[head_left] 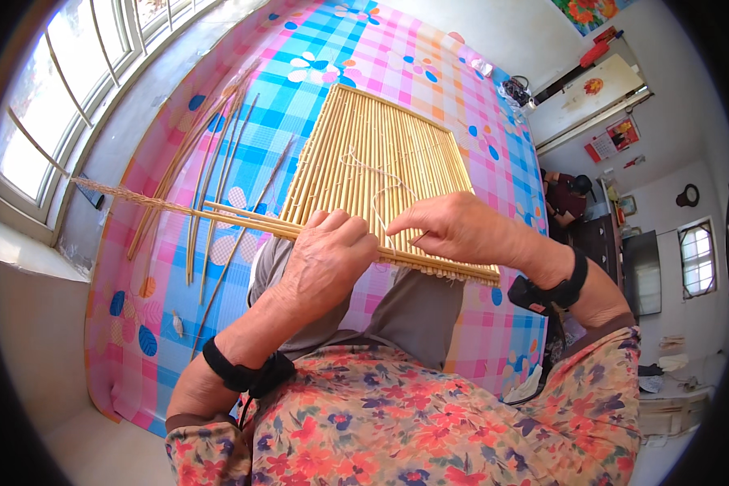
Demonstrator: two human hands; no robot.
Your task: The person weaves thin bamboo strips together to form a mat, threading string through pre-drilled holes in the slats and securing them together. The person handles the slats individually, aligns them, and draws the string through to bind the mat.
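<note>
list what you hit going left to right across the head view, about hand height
window → loose reeds → left hand gripping a reed → string → right hand pinching at the mat edge → dark cabinet → wall window

Bright daylight, heavy fisheye bend

From my remote seat I see strong daylight pouring in through the window [65, 89] at upper left, its panes blown out to white glare. The checked cloth [340, 57] and the reed mat [381, 154] are evenly lit and sharp, with soft shadows only under the hands (nothing harsh). Straight edges curve hard toward the rim, the corners go black, and the far room on the right looks dimmer and small.
</note>
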